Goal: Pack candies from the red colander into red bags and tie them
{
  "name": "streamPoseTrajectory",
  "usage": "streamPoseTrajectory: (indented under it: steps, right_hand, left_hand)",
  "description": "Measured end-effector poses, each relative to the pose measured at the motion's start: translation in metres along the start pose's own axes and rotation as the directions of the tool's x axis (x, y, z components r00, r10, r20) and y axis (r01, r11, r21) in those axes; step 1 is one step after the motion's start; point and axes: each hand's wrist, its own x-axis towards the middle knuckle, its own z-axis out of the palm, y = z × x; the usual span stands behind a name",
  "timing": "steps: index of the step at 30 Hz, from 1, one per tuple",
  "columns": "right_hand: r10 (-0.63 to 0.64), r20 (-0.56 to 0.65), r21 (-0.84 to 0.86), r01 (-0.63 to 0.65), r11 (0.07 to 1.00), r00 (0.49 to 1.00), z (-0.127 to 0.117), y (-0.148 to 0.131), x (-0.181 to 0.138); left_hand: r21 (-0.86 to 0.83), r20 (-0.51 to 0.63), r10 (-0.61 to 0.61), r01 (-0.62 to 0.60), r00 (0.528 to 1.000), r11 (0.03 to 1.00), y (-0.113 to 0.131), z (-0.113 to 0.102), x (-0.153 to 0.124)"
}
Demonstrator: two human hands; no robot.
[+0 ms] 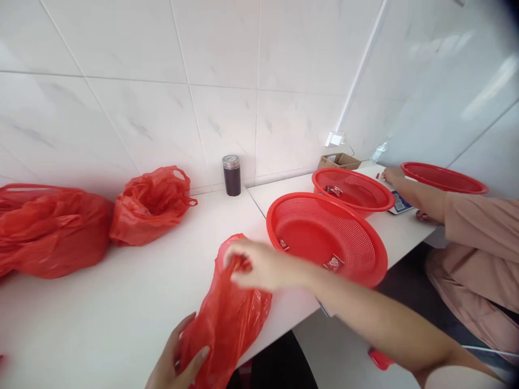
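Note:
A thin red plastic bag [227, 319] lies at the table's front edge between my hands. My left hand [178, 354] grips its near end, thumb on top and fingers wrapped around the side. Over the bag's far end, my right hand [253, 265] is closed in a pinch, slightly blurred; a bit of red shows at the fingertips, but I cannot make out whether it is bag plastic or something else. To the right, under my forearm, stands a red perforated basket [312, 232] with a small wrapped packet [334, 263] and another packet [283, 244] inside.
Two filled red bags, one large [60, 232] and one smaller [150, 208], sit at left. A dark tumbler [232, 178] stands by the wall. Further right are a second red basket [352, 189], a cardboard box [338, 161], a third basket [444, 178] and a co-worker's arm [421, 197] near a scale [400, 202].

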Motion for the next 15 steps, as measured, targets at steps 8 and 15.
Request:
streamPoseTrajectory:
  steps: [8,15]
  right_hand:
    - [0.157,0.040,-0.260,-0.142,0.955,0.987,0.036,0.008,-0.009]
    - [0.511,-0.251,-0.375,-0.569,0.732,0.822,-0.081,0.048,-0.067]
  left_hand:
    - [0.106,-0.114,0.144,-0.132,0.983,0.986,-0.008,-0.011,0.018]
    - [0.160,-0.210,0.151,-0.119,0.966,0.980,0.015,-0.019,0.009]
